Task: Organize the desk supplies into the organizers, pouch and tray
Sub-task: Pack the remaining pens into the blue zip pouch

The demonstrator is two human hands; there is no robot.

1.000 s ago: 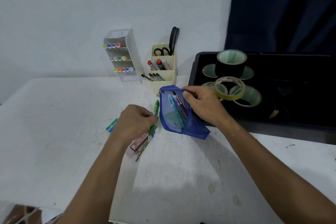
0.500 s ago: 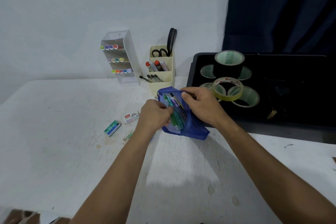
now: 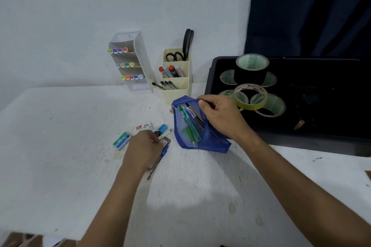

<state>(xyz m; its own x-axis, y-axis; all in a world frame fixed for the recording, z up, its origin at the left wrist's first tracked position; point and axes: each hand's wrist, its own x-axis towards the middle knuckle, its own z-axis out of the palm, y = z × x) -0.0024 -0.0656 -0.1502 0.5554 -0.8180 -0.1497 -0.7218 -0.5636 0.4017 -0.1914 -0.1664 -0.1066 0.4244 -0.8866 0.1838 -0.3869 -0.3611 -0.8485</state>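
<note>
Blue mesh pouch [image 3: 197, 136], unzipped and propped open on tabletop [image 3: 60, 146], stuffed with pens; staple boxes [image 3: 122, 140], blue eraser [image 3: 162, 127], pens lying loose just left.

Right hand [image 3: 219, 115] pinching open blue pouch [image 3: 192, 136] of pens; left hand [image 3: 145, 147] over loose supplies [image 3: 163, 142]

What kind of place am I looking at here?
Probably a plain desk or work table set against a bare wall. A white table holds a marker organizer, a cream pen holder, a blue mesh pouch and a black tray of tape rolls.
</note>
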